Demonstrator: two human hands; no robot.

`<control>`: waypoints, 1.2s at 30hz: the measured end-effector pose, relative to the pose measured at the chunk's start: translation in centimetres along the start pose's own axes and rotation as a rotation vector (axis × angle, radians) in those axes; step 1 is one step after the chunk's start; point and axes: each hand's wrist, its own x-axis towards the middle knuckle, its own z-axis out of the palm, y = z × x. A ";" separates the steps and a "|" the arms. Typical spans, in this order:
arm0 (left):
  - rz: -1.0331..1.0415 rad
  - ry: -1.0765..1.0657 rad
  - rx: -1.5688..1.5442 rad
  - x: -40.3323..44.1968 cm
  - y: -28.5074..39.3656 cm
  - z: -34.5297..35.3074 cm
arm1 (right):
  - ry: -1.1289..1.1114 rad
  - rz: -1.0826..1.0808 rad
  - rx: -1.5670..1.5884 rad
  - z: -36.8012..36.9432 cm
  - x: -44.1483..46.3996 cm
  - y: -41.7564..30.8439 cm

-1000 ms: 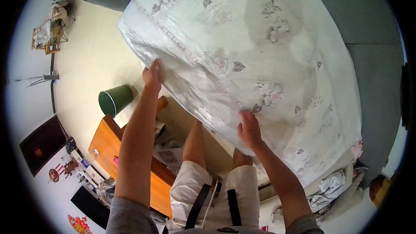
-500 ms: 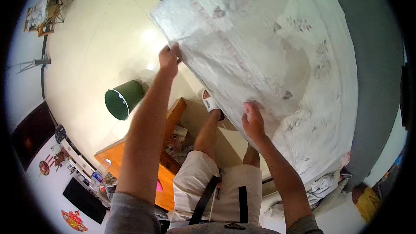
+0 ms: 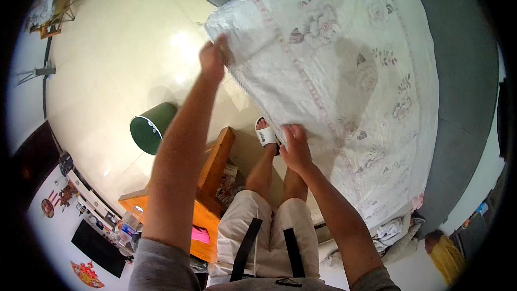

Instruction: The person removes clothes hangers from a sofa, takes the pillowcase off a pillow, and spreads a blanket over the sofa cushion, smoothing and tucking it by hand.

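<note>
A white quilted cover with pale flowers and a ribbed border is spread over a grey padded seat. At its upper left edge, near the corner, my left hand is closed on the cloth; its fingertips are slightly blurred. My right hand is lower along the same edge, with its fingers curled on the cloth and its thumb beside the border. Shallow wrinkles run through the cloth between the two hands.
Grey padding runs along the right side. On the floor at left lies a green bucket, tipped toward me in view. A wooden table with a pink item is by my legs. Crumpled cloth lies lower right.
My right hand has moved left from the cover's surface to its edge. My left hand has shifted slightly up, still at the edge, and the cover looks flatter.
</note>
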 end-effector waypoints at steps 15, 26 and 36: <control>0.897 0.129 1.235 -4.3 2.8 4.7 | 0.127 0.112 0.229 -3.7 0.0 4.0; 0.879 -1.295 1.676 -18.7 -12.8 17.9 | 0.319 0.414 -0.186 -8.8 -4.1 12.4; 0.597 -1.536 2.271 -26.7 -15.5 15.4 | 0.127 0.305 0.055 -3.8 -17.5 12.8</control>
